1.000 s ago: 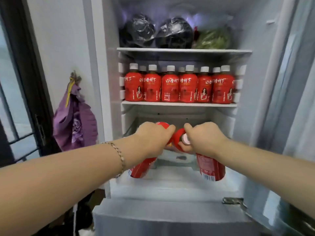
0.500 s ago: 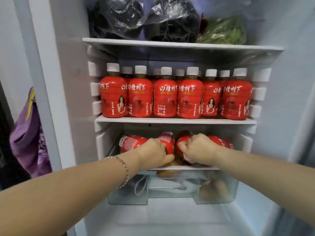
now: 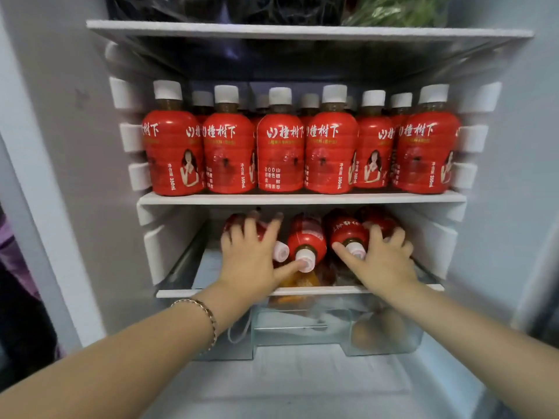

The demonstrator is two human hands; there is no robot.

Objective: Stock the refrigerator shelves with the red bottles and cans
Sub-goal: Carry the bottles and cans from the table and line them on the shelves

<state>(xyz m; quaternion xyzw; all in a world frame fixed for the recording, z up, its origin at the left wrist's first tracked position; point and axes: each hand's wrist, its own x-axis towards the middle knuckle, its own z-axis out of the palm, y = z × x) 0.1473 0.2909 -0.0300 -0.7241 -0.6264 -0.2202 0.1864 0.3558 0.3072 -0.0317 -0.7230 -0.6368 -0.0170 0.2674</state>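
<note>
Head view, refrigerator open. Middle shelf (image 3: 302, 198): a full front row of upright red bottles (image 3: 279, 152) with white caps, a second row behind them, only caps and shoulders showing. Labels face out.

Lower shelf (image 3: 302, 290): four red bottles lie on their sides, caps toward the camera, side by side across the middle of the shelf.
- Leftmost lying bottle (image 3: 242, 228): mostly covered by the left hand (image 3: 254, 258); its cap pokes out just right of the palm.
- Centre lying bottle (image 3: 307, 237): uncovered body; the left thumb touches its cap.
- Third lying bottle (image 3: 348, 234): the right hand's (image 3: 382, 261) thumb sits against its neck and cap.
- Rightmost lying bottle (image 3: 382, 220): body partly under the right fingers.

Grip state: left hand spread flat, fingers apart, pressing on top of the leftmost bottle rather than wrapped round it. Right hand likewise splayed, fingers draped over the two right-hand bottles, not closed on either (fingertips blurred, so exact contact at the far ends unclear).

A bracelet (image 3: 202, 316) sits on the left wrist. Below the lower shelf, a clear drawer (image 3: 302, 328) holds orange-brown produce, indistinct through the plastic. Top shelf carries dark bags (image 3: 211, 7) and leafy greens (image 3: 396, 9), cropped by the frame.
</note>
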